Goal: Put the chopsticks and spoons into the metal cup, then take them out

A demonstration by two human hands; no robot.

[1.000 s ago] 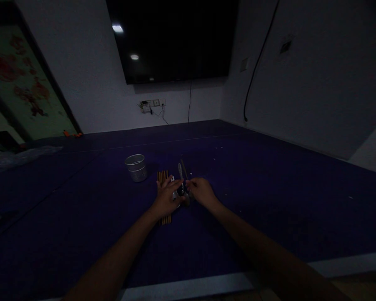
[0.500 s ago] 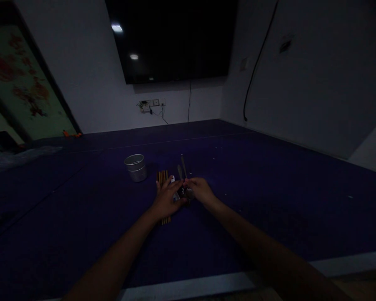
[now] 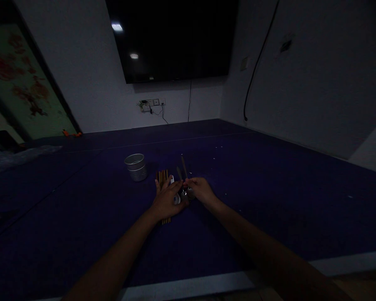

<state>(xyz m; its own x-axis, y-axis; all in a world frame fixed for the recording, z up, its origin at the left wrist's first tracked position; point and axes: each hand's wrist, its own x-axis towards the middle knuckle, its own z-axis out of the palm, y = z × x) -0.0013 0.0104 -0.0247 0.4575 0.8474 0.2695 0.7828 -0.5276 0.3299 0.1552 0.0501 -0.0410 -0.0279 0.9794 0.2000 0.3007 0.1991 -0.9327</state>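
While the right hand (image 3: 201,191) keeps to the near side of the work, I log its grip as closed on a metal spoon (image 3: 184,165), handle tilted and pointing to about twelve o'clock. The left hand (image 3: 166,201) I log as released: fingers spread over a row of wooden chopsticks (image 3: 162,175), whose ends show at twelve and six o'clock of that hand. A white spoon (image 3: 177,199) lies partly under it. A second metal spoon (image 3: 179,171) sits between the two hands; whether the left thumb touches its bowl, I cannot tell.

Silvery cup (image 3: 138,170) upright on the purple surface (image 3: 269,179), at ten o'clock from the left hand and apart from it. White flecks (image 3: 221,147) at one o'clock of the right hand.

Markings: dark television (image 3: 178,42) at twelve o'clock, with a tiny mark on its lower edge, too dim for me to read. Pale green panel (image 3: 31,85) at ten o'clock bears red figures I cannot resolve as text. Wall sockets (image 3: 156,102) at eleven o'clock.
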